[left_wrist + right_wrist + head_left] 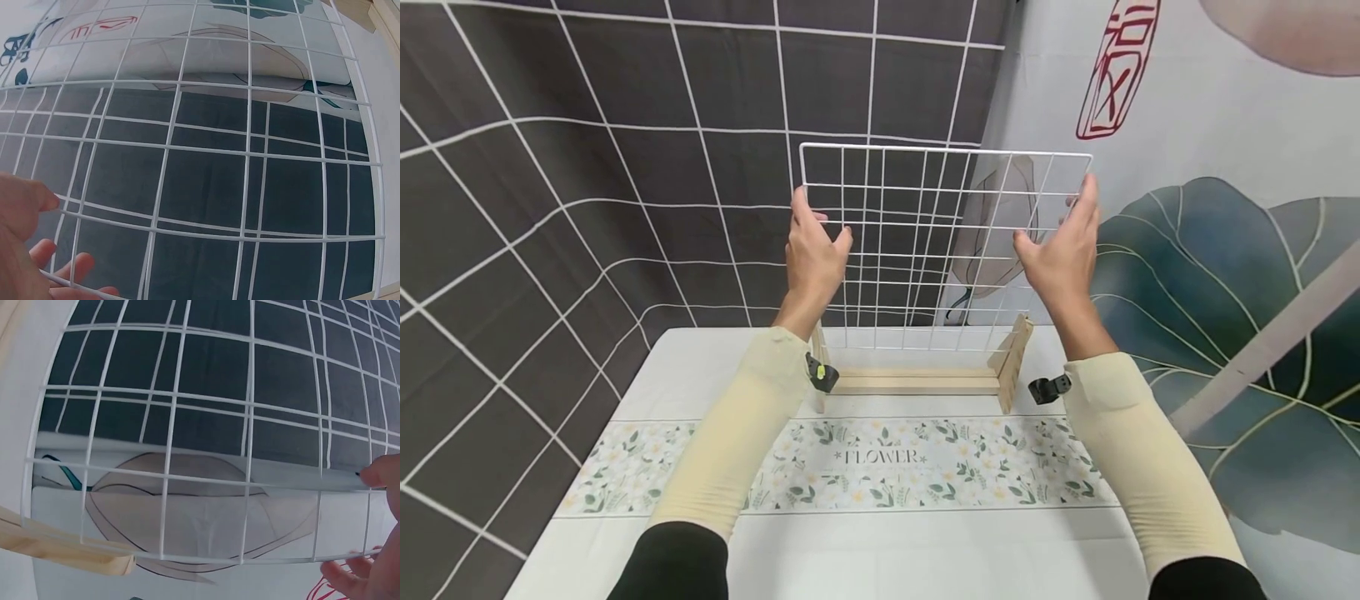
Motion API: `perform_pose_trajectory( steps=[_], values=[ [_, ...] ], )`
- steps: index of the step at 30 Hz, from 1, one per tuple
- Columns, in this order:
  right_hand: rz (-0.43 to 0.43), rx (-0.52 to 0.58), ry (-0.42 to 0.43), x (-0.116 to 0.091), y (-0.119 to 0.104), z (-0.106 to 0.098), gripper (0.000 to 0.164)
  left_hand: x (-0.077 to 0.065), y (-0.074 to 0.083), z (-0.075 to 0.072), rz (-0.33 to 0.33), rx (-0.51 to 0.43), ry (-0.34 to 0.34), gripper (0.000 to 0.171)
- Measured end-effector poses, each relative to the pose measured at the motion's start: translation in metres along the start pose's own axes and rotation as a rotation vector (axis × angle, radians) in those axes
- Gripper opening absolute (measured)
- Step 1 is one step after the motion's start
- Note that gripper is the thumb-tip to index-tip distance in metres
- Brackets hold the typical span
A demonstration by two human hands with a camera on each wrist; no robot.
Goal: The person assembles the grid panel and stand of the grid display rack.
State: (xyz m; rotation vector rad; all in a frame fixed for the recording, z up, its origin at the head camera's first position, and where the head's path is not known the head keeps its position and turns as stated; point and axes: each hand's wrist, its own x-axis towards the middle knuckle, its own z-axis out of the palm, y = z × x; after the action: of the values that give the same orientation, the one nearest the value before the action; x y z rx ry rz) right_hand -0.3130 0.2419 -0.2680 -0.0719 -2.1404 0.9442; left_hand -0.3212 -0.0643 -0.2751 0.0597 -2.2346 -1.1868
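Note:
A white wire grid panel stands upright in front of me, gripped at both sides. My left hand holds its left edge, the thumb on the near face and the fingers wrapping behind the outer wire in the left wrist view. On the opposite edge my right hand grips in the same way. The panel's lower end overlaps a light wooden stand, which has a long crossbar and an upright end piece at the right. My left forearm partly hides the stand's left end.
The stand sits on a white table with a floral printed band reading FLOWER. Behind hangs a dark cloth with white grid lines; at the right, a pale cloth with leaf prints. Small black devices are strapped at both wrists.

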Motion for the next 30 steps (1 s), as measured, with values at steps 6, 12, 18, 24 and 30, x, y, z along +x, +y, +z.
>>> perform_pose_trajectory(
  steps=[6,12,18,24,30],
  values=[
    [0.07,-0.054,-0.07,0.003,-0.005,0.001,0.111,0.0,-0.003,0.0,-0.002,0.01,0.004,0.083],
    [0.097,-0.07,-0.071,0.002,-0.004,0.004,0.11,-0.001,-0.006,0.0,0.019,0.005,0.0,0.083],
    [0.097,-0.07,-0.077,-0.003,0.0,0.005,0.11,-0.005,-0.011,0.001,0.021,0.003,-0.011,0.083],
    [0.104,-0.067,-0.074,-0.01,0.007,0.008,0.109,-0.012,-0.018,0.005,0.018,-0.008,-0.022,0.083],
    [0.073,-0.079,-0.061,-0.02,0.014,0.012,0.109,-0.018,-0.03,0.008,0.023,-0.019,-0.019,0.082]
  ],
)
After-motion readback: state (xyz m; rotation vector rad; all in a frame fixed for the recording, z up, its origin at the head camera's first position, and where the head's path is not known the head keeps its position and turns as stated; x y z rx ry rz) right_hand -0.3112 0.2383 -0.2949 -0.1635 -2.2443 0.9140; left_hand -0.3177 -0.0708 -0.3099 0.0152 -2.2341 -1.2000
